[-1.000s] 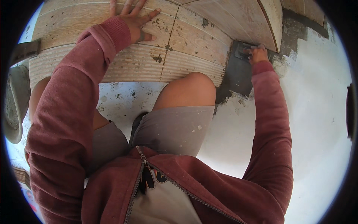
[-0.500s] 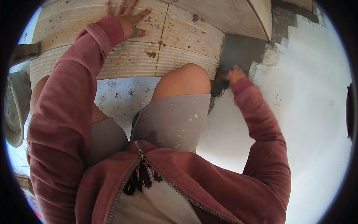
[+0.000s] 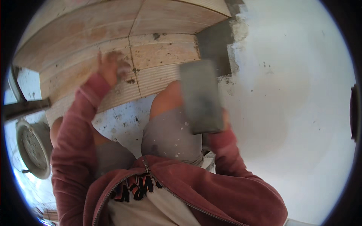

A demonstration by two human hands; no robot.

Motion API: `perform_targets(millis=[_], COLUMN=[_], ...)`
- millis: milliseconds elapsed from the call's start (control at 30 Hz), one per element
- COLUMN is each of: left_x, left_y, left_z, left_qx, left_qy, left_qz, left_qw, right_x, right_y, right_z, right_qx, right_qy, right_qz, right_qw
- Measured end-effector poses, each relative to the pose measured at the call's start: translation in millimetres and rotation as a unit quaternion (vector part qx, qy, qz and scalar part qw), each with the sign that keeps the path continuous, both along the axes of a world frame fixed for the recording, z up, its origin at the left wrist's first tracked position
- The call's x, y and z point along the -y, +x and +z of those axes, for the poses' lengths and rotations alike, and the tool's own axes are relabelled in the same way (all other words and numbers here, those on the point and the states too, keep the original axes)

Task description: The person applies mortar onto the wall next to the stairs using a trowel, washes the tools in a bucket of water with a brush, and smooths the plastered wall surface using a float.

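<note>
My right hand (image 3: pixel 226 119) grips a flat rectangular grey float (image 3: pixel 201 94), blurred by motion, above my right knee. Its broad face is toward me and hides most of the fingers. My left hand (image 3: pixel 112 68) hovers above a wood-look tiled step (image 3: pixel 162 47), holding nothing, its fingers apart, loosely bent and smeared. Beyond the float, a patch of wet grey mortar (image 3: pixel 215 45) covers the white wall (image 3: pixel 286 86) alongside the step's right end.
At the left a bucket (image 3: pixel 49 150) holds grey mortar, below a dark metal bar (image 3: pixel 26 107). Another tiled step (image 3: pixel 177 17) rises behind. Mortar crumbs dot the tiles and the splattered white floor (image 3: pixel 120 120) between my legs.
My left hand has lifted from the tiled step. My right hand has come back from the wall toward my body, and the float's face now shows. The view has shifted.
</note>
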State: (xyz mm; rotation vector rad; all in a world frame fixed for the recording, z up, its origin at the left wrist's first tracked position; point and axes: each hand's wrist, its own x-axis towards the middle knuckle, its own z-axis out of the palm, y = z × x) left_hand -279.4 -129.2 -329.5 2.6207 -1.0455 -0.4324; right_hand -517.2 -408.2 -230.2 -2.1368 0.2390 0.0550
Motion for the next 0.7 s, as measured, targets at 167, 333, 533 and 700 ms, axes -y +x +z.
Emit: perform_targets(millis=[167,333,533,700], left_x=[22.5,58.4,128.7,232.5], left_y=[-63.2,-94.7,-47.0,3.1], left_z=[13.1,27.9,29.3,-49.4], left_qx=[-0.572,-0.633,-0.7,-0.499], left_qy=[-0.429,-0.615,-0.576,-0.586], left_qz=[-0.056,0.092,0.159,0.152], left_qw=[0.697,0.462,0.391,0.62], right_x=[-87.1,-80.8,-65.5,-60.5], right_y=[41.9,36.5,0.5,-12.7], right_z=[-49.7,-46.3,-11.4,-13.7], right_qx=[0.037,0.006,-0.182,-0.131], right_qy=[0.718,0.756,0.675,0.645], right_qz=[-0.05,-0.084,-0.064,-0.021], right_qw=[0.694,0.649,0.712,0.752])
